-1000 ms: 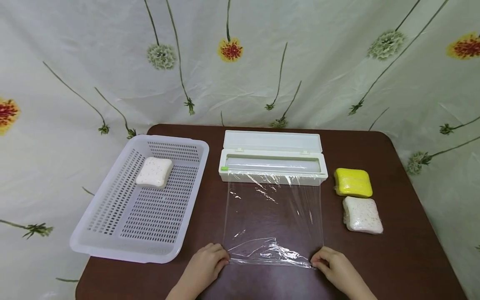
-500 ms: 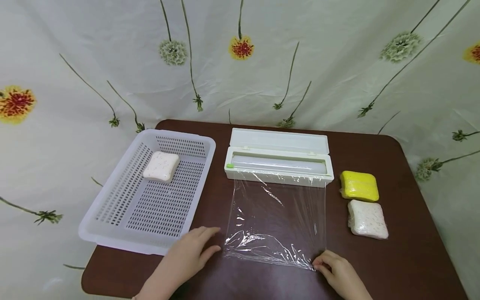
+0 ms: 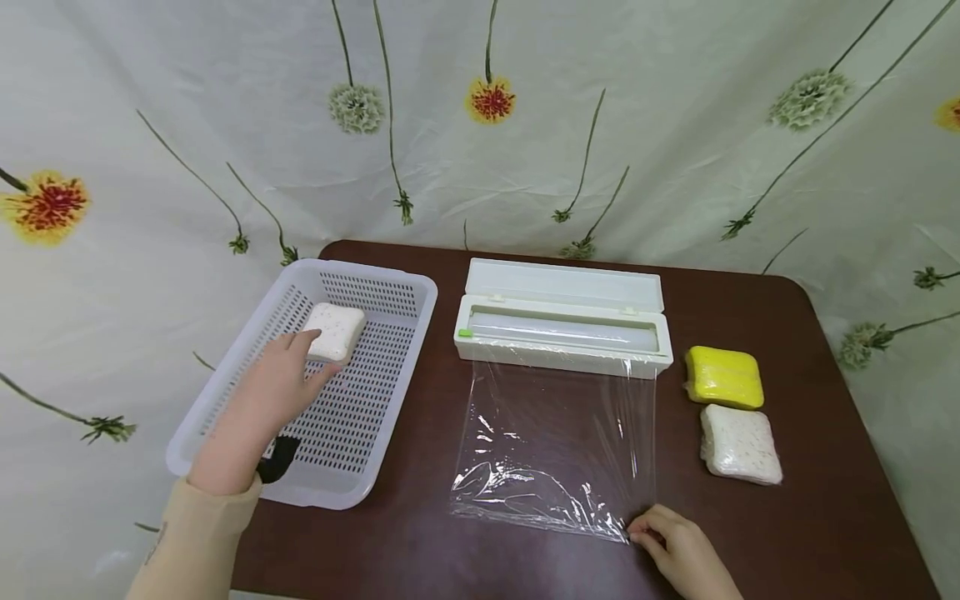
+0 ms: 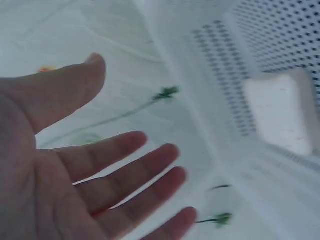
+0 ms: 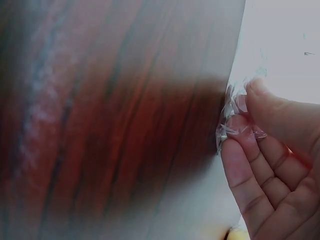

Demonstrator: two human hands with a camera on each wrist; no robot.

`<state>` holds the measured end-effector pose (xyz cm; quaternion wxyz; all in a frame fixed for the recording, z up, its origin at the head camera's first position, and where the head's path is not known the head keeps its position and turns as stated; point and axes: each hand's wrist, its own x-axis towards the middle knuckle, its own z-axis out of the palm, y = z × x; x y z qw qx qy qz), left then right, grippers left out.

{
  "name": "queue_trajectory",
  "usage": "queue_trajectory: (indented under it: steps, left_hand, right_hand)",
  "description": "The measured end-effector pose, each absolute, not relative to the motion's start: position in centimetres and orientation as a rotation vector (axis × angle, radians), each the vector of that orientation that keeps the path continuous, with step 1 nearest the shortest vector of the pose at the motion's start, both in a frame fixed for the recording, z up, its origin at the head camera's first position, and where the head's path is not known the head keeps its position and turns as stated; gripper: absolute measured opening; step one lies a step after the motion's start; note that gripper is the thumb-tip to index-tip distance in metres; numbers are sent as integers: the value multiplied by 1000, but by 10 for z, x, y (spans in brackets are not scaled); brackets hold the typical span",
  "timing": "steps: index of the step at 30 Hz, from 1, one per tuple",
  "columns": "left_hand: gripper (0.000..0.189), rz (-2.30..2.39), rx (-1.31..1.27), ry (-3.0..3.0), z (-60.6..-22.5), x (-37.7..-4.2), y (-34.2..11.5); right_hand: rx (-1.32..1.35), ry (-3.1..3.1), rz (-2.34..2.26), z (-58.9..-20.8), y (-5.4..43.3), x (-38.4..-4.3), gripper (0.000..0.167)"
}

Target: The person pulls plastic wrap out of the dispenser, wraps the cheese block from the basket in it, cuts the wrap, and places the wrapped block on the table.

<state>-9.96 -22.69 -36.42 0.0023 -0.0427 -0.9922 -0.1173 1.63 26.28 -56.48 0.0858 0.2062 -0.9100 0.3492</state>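
Observation:
My left hand reaches over the white perforated basket, its fingertips right at a white speckled block lying inside. In the left wrist view the fingers of the left hand are spread with nothing in them, and the block shows beyond. A sheet of cling film runs from the white dispenser box toward me. At its near right corner my right hand pinches the film. The right wrist view shows crumpled film between thumb and fingers.
Two film-wrapped blocks, one yellow and one white, lie to the right of the sheet. The dispenser's lid is folded back, with the film roll visible inside. A floral cloth hangs behind the brown table.
My left hand has let go of the film's near left corner and moved left and forward over the basket to the block. The right hand has kept its pinch on the film.

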Motion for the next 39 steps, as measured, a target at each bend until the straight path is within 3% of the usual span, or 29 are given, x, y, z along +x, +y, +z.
queue_trajectory:
  steps: [6, 14, 17, 25, 35, 39]
  left_hand:
    - [77, -451, 45, -3194, -400, -145, -258]
    - [111, -693, 309, -3189, -441, -175, -282]
    - [117, -815, 361, -3150, -452, -182, -288]
    - [113, -918, 389, -3020, -480, -192, -294]
    - [120, -651, 302, -3085, -496, -196, -296]
    - [120, -632, 271, -3078, -499, -193, -298]
  right_hand:
    - [595, -2718, 1047, -564, 262, 16, 11]
    - [606, -2700, 1032, -566, 261, 16, 22]
    - [606, -2704, 1030, -566, 262, 16, 19]
    - [605, -2698, 1053, -568, 263, 15, 13]
    - [588, -2675, 1103, -569, 264, 16, 13]
    - [571, -2697, 1122, -568, 263, 16, 21]
